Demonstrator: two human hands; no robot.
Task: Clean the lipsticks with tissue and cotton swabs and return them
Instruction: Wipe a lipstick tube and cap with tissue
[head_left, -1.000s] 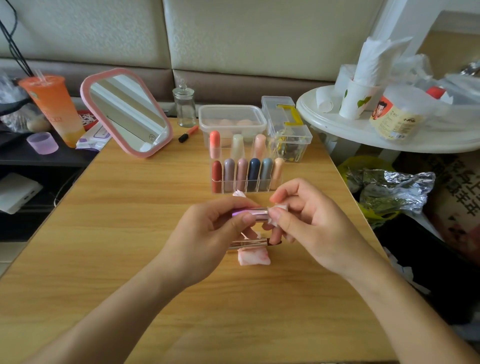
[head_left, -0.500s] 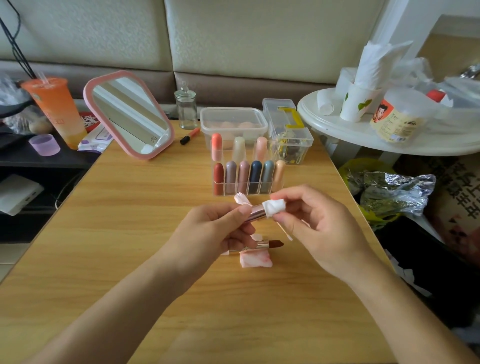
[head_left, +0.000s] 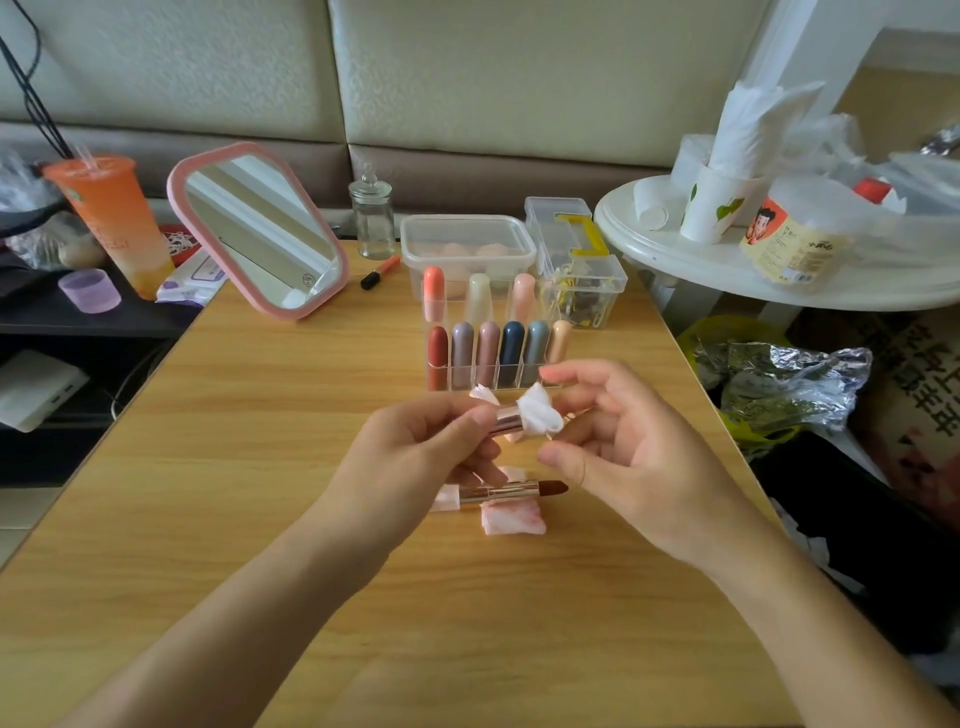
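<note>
My left hand (head_left: 415, 457) grips a metallic lipstick tube (head_left: 506, 418) above the table, its tip wrapped in a wad of white tissue (head_left: 540, 415). My right hand (head_left: 613, 447) is just right of the wad, thumb and forefinger spread apart, fingers relaxed. A thin pale stick shows against its fingers; I cannot tell whether it is held. Below, an uncapped brown lipstick (head_left: 511, 491) lies on a pink-stained tissue (head_left: 511, 519). A clear organizer (head_left: 467, 379) behind my hands holds several capped lipsticks upright.
A pink-framed mirror (head_left: 260, 234), small glass jar (head_left: 371, 218), orange pen (head_left: 380, 271) and two clear plastic boxes (head_left: 467, 244) stand at the wooden table's (head_left: 260, 467) back. A white round side table (head_left: 727, 270) with cups sits at the right.
My right hand has let go of the tissue-covered tip and opened its fingers. The white tissue now stays on the lipstick's end in my left hand.
</note>
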